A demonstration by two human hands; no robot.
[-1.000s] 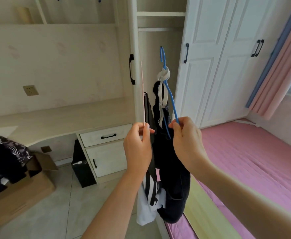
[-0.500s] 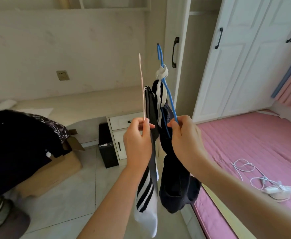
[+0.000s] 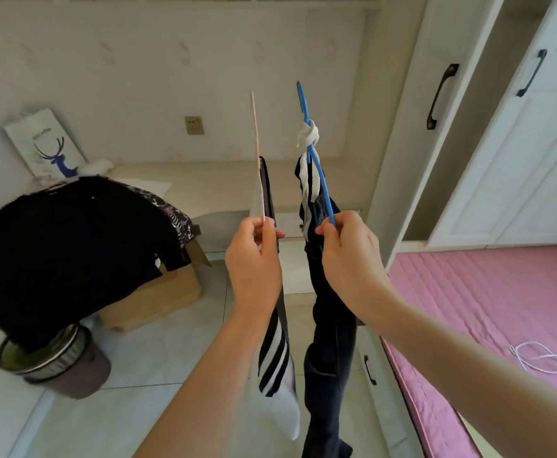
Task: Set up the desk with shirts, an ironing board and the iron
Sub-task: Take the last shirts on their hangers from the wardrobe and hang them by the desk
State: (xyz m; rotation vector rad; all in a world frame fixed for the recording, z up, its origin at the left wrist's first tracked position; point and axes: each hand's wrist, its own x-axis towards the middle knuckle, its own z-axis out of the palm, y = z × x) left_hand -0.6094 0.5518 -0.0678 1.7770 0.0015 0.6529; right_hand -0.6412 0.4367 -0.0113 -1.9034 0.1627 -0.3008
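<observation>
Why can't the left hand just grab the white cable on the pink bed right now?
Probably not as things stand. The left hand is busy pinching the pink hanger with its striped shirt. The white cable lies off on the far right, past the right arm.

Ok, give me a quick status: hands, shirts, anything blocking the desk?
Left hand pinching pink hanger, striped shirt hanging below. Right hand gripping blue hanger, dark garment hanging. Desk ahead; clothes-piled cardboard box beside it.
</observation>
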